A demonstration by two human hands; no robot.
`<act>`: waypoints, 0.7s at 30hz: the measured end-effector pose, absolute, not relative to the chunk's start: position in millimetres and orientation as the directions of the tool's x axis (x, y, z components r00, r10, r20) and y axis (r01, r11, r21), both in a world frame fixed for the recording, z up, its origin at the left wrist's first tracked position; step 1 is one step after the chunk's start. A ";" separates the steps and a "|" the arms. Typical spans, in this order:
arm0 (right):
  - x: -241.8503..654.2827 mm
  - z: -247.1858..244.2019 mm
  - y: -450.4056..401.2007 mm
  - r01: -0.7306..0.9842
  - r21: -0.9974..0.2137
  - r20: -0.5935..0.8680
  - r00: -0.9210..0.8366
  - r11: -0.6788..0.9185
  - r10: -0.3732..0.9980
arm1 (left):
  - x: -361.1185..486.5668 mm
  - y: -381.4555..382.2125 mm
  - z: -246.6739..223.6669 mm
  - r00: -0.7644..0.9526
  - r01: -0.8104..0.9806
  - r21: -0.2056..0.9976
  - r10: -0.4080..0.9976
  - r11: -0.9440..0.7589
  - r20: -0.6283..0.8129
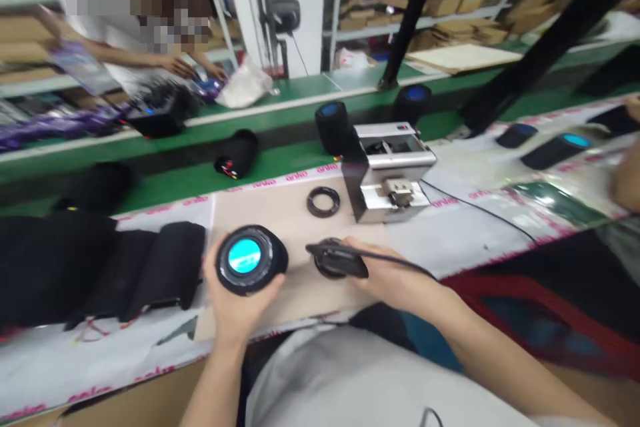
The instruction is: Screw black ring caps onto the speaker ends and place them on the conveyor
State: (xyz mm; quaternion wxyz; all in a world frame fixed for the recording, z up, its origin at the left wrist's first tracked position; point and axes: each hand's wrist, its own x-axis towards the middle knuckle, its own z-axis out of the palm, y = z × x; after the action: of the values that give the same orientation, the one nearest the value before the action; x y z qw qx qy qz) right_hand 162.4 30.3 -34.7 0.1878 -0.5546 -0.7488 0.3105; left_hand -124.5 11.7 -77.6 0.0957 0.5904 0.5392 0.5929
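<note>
My left hand [235, 303] grips a black cylindrical device [253, 260] from below, with its round blue-lit end facing up toward me. My right hand [393, 280] is shut around a black corded handheld tool [337, 260], whose thin cable runs back over my wrist. The tool's front end rests on or just above the beige work mat [285, 220], and the two hands are close together. A black rubber ring [323, 202] lies on the mat beyond them, out of reach of my fingers.
A stainless metal bench machine [393, 173] stands beyond my right hand. Black padded sleeves [150, 267] lie to the left. Several black cylinders sit on the green conveyor belt [280, 163]. Across it, a co-worker's hands [183, 67] work among purple packaging. Shelves of cardboard stand behind.
</note>
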 end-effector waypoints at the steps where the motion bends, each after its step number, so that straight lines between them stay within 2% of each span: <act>1: 168.5 -32.4 26.8 0.719 -0.681 -0.092 -0.272 0.139 0.958 | -125.6 12.8 -75.7 -0.254 0.519 0.731 0.736 -0.443 0.627; 4: 188.8 -23.5 20.9 0.726 -0.687 -0.143 -0.087 -0.036 0.986 | -133.5 17.8 -69.2 -0.132 0.436 0.730 0.765 -0.526 0.630; 8: 206.1 -19.1 15.7 0.692 -0.706 -0.189 0.022 -0.152 0.982 | -145.7 17.7 -64.0 -0.057 0.338 0.820 0.859 -0.462 0.508; 11: 204.8 -21.9 14.4 0.677 -0.719 -0.193 0.025 -0.159 0.981 | -146.0 13.5 -61.9 -0.056 0.319 0.846 0.882 -0.428 0.467; 21: 172.3 -17.8 30.0 0.693 -0.717 -0.163 -0.068 -0.071 0.984 | -134.8 3.2 -57.9 -0.101 0.470 0.772 0.843 -0.427 0.528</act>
State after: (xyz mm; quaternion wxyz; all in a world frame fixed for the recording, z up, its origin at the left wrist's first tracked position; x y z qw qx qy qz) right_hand 172.3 30.0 -17.8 0.2142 -0.6481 -0.6471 0.3397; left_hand -134.8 3.2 -57.9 0.1720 0.6480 0.5067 0.5420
